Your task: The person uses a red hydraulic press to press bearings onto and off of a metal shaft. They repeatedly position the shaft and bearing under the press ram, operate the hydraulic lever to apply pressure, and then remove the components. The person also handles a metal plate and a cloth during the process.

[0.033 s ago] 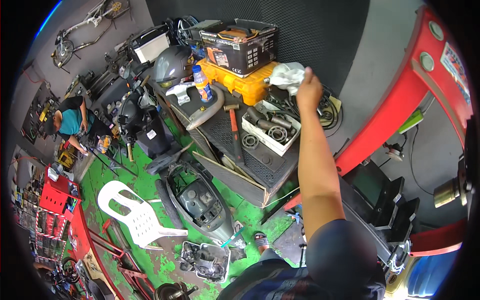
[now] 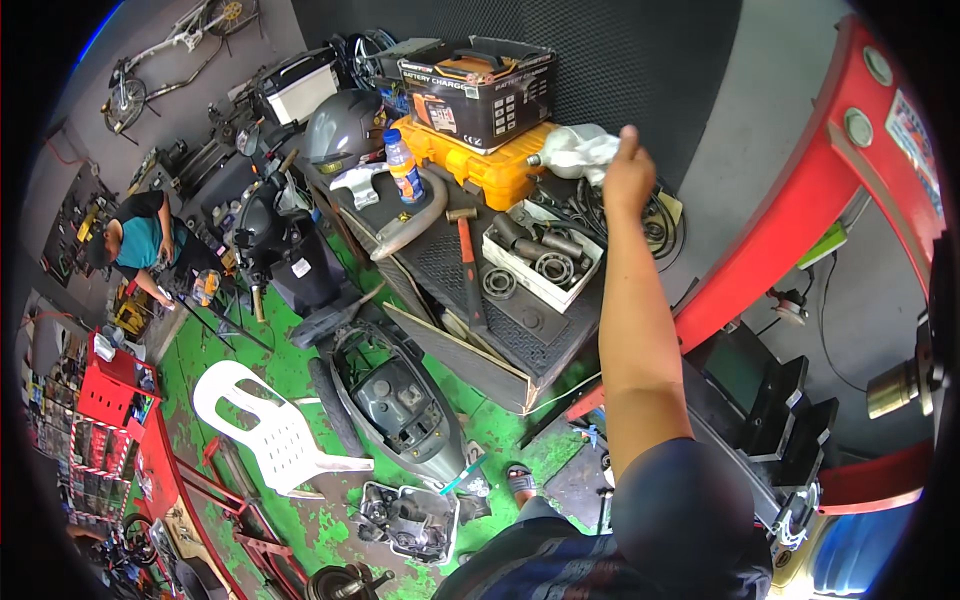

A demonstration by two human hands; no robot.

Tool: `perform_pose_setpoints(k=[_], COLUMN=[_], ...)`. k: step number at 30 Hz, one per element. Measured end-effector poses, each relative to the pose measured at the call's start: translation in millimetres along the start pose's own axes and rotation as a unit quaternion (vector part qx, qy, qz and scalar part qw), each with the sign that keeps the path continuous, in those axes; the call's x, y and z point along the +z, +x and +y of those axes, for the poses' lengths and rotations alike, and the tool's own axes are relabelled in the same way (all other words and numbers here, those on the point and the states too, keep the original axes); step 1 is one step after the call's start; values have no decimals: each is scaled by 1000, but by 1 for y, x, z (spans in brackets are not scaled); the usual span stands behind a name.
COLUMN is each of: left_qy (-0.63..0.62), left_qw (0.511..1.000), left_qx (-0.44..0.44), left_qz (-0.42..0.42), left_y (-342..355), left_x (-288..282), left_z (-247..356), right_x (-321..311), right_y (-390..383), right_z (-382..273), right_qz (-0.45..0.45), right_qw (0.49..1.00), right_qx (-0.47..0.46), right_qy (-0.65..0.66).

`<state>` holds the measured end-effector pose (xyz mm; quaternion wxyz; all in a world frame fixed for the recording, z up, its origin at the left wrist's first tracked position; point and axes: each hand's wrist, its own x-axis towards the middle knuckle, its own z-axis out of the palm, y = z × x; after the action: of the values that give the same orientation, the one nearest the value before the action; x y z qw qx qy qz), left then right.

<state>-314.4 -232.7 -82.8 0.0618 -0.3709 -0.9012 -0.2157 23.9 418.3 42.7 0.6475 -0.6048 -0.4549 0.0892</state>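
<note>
My right hand (image 2: 630, 182) reaches over the far right part of the workbench (image 2: 545, 345), closed on a whitish bundle (image 2: 580, 152) that looks wrapped in thin plastic. A small metal end pokes out on its left side; what is inside cannot be made out. Below the bundle lie dark cables (image 2: 658, 225) and a white tray (image 2: 565, 298) holding metal tubes and a bearing (image 2: 554, 267). Left of the tray are another bearing (image 2: 499, 283) and a hammer (image 2: 467, 262) with a red handle. My left hand is out of the picture.
A yellow case (image 2: 480, 180) carries a black carton (image 2: 510, 105). Nearby are a bottle (image 2: 404, 168), a curved pipe (image 2: 425, 220) and a helmet (image 2: 345, 130). A red metal frame (image 2: 770, 240) rises right. A stripped scooter body (image 2: 400, 400) and white chair (image 2: 270, 430) stand left; a person (image 2: 145, 240) works farther off.
My right hand has shifted slightly to the right with the whitish bundle. The things on the bench stay where they were.
</note>
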Motion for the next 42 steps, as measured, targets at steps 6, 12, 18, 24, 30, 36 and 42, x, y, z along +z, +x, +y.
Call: perform_pose_setpoints(k=[6,12,18,24,30,36,42], left_qy=[97,-21,-44,-18,73,45,-40], left_qw=[993,992,999,999,996,944,982], left_qx=[54,90,-22,29,52,-264,-171], left_qz=[27,87,-5,-12,1,-192,-68], left_y=[6,12,-5,9,9,-30,-32], left_x=[-12,-9,13,4,-25,-17,-10], left_z=[13,17,-19,7,47,3,-1], right_x=[-9,-14,-42,50,122,178,186], right_y=[47,-10,-151,-57,0,11,24], right_z=[7,62,80,74,65,115,157], right_qz=[46,9,-59,-184,-368,-369,-458], right_qw=[987,979,996,972,854,836,793], right_qx=[52,-20,5,-30,31,156,63], right_qy=[-144,-203,-69,-145,-367,-375,-397])
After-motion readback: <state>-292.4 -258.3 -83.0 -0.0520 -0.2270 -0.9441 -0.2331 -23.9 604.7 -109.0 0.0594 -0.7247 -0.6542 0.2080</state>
